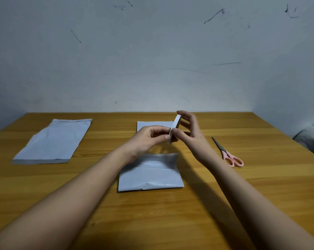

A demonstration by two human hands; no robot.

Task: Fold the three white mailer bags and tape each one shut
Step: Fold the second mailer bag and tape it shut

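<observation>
A folded white mailer bag [150, 175] lies on the wooden table [261, 186] just below my hands. Another folded bag [149, 124] sits farther back, partly hidden behind my hands. A third bag [53, 141] lies flat and unfolded at the left. Above the near bag, my right hand [190, 130] holds a white tape roll [176, 127] on edge between thumb and fingers. My left hand [149, 139] pinches the roll's lower edge with thumb and forefinger.
Pink-handled scissors [228, 154] lie on the table to the right of my right wrist, blades pointing away. A scuffed grey wall [152, 60] rises behind the table's far edge. A dark grey object [313, 139] sits off the table's right edge.
</observation>
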